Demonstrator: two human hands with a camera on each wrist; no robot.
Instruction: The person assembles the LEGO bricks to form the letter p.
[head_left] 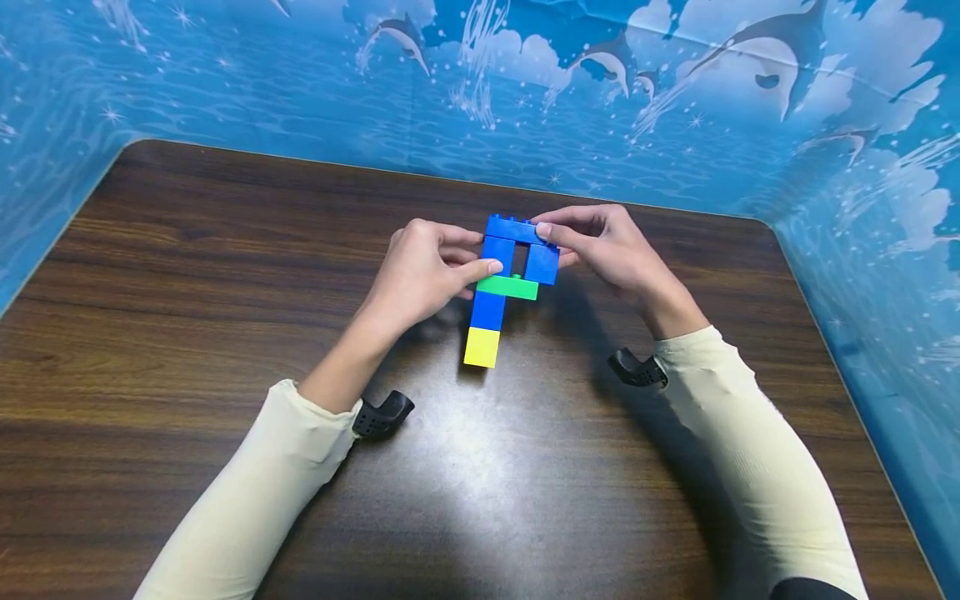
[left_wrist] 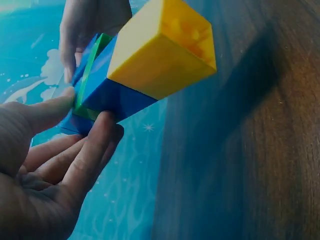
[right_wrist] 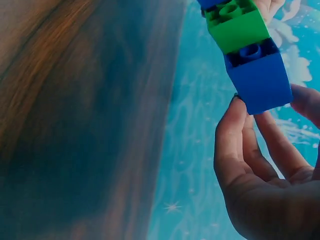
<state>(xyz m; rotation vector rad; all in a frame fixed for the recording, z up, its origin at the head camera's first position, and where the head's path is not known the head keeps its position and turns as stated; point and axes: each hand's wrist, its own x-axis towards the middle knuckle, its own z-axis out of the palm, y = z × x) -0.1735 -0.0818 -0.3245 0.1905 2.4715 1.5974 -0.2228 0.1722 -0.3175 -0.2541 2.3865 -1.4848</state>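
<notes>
Both hands hold up a joined structure of toy building bricks. My left hand (head_left: 416, 271) pinches its left side, the thumb on a blue brick (head_left: 498, 249) just above a thin green brick (head_left: 517, 288). At the upper right, my right hand (head_left: 607, 242) grips the long blue top brick (head_left: 512, 228), thumb on its front. A shorter blue brick (head_left: 542, 265) hangs beneath that end; a gap separates its lower edge from the green brick. The lower end is a yellow brick (left_wrist: 160, 55), hollow underneath in the left wrist view. Fingers partly hide the bricks' sides.
A dark wooden table (head_left: 187, 333) spreads below the hands. Behind it and along its sides hangs a blue sheet (head_left: 300, 92) printed with dolphins. Black wrist mounts (head_left: 384, 414) stick out from both pale sleeves (head_left: 255, 492).
</notes>
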